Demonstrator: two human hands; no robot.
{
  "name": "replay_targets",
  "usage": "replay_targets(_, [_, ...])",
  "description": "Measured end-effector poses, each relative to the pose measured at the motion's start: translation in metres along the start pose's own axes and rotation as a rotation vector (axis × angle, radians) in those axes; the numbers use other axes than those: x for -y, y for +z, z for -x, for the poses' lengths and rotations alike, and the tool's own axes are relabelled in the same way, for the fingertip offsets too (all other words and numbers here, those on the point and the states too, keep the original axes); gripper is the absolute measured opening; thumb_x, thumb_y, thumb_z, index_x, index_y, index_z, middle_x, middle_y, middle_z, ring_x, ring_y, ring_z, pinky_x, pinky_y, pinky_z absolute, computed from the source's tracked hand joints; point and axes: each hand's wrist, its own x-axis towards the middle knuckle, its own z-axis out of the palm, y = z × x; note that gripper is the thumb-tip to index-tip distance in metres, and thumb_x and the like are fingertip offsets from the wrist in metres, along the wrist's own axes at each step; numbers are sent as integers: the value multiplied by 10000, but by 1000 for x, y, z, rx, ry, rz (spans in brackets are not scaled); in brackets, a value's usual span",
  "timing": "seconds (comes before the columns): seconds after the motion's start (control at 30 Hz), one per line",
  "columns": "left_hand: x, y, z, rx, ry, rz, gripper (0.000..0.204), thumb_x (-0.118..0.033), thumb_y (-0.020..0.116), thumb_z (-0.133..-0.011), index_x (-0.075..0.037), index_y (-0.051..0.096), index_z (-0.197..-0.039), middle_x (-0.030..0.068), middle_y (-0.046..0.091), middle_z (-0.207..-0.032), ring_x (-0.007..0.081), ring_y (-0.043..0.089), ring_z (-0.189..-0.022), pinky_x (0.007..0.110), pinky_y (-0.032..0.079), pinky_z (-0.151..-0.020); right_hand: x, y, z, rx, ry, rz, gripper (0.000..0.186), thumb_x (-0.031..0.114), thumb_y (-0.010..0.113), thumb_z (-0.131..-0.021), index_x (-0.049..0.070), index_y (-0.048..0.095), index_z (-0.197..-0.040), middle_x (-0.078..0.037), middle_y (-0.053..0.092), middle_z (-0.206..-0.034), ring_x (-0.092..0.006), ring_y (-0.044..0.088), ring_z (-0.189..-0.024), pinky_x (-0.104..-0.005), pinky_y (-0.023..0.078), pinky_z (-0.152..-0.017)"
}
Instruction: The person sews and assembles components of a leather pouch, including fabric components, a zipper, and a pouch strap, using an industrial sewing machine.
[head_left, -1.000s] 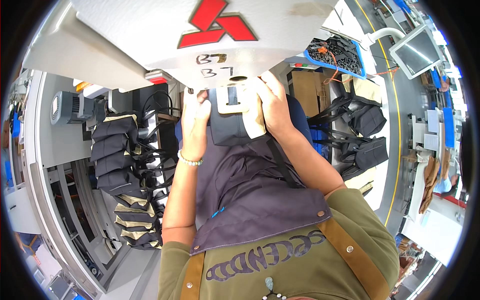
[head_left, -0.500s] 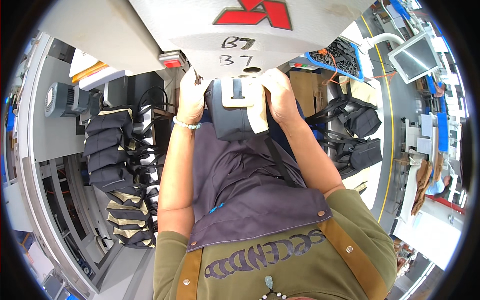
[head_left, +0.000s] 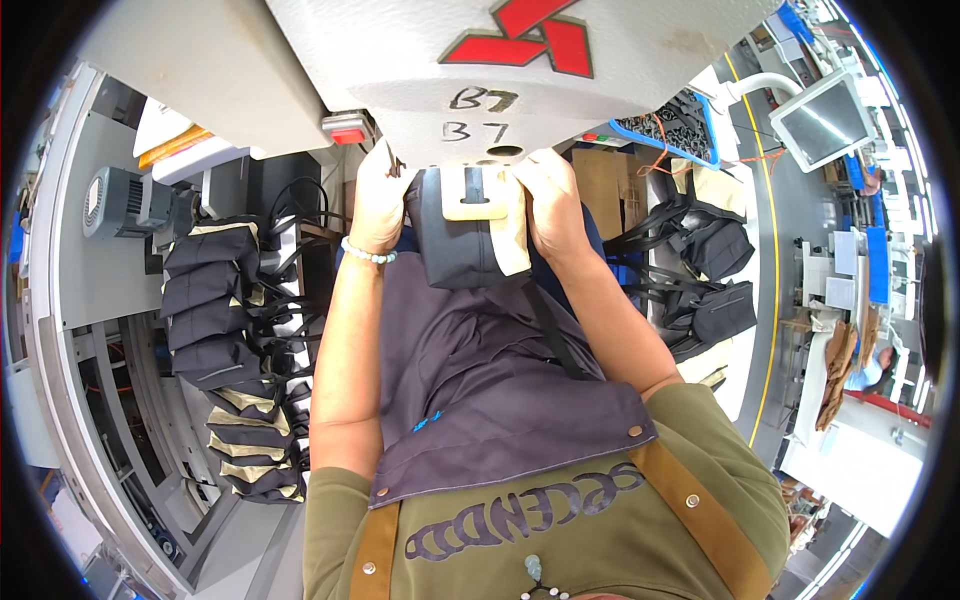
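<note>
A small dark fabric bag (head_left: 455, 245) with a cream panel (head_left: 512, 240) on its right side is held up against the underside of a pale machine head (head_left: 400, 60). A cream frame-like piece with a slot (head_left: 475, 211) lies over the bag's top. My left hand (head_left: 380, 205), with a beaded bracelet at the wrist, grips the bag's left edge, a small dark pointed thing showing by its fingers. On the other side my right hand (head_left: 552, 205) is closed at the cream panel's upper edge. The machine head partly hides the fingertips of both hands.
Dark and cream bags (head_left: 210, 300) are stacked in a row at the left, beside a grey motor (head_left: 120, 203). More bags (head_left: 715, 245) with black straps lie at the right. A blue tray of black parts (head_left: 675, 125) and a screen on an arm (head_left: 822, 120) stand beyond.
The machine head and surroundings have shifted slightly in view. Both hands keep their hold on the bag, which sits almost the same against the machine.
</note>
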Motion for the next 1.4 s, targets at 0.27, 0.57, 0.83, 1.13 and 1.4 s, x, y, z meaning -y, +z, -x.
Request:
replay_targets(0.27, [-4,-1,10,-150,60,-411,430,-61,653,-924,41,547,-1328,107,640,-1245,177,605,-1123,321,466,-982,12,4,5,54,66,66,125,117,581,-961,-2,618,-962,-53,642,-878,-109,616,-867,-255,478,-816])
replay_targets(0.57, [-57,61,69,20,79,-1055,782,-136,754,-884,45,335,-1519,191,415,-1530,280,401,-1426,383,293,-1180,5,-5,29,67,-461,675,803,309,728,-882,-13,316,-1491,-210,357,-1481,-357,362,-1398,-440,300,-1162])
replay_targets(0.83, [-37,37,68,124,23,-902,818,-80,691,-909,9,223,-1574,175,364,-1574,261,354,-1455,374,281,-1187,-11,9,32,166,-243,457,1054,453,704,-874,-26,83,-1578,-266,136,-1605,-417,159,-1489,-500,215,-1204])
replay_targets(1.13, [-35,46,72,86,-27,-771,808,-108,661,-925,25,204,-1578,164,288,-1624,254,276,-1497,372,222,-1212,-13,-4,32,130,-318,502,992,400,697,-873,-10,134,-1579,-276,186,-1585,-434,198,-1476,-485,209,-1205])
replay_targets(1.4, [-45,46,68,167,49,-1139,881,-287,754,-877,51,286,-1543,202,307,-1608,307,286,-1495,407,215,-1212,-6,-2,35,141,-332,513,975,285,702,-863,-52,122,-1570,-270,184,-1602,-403,168,-1508,-470,174,-1221])
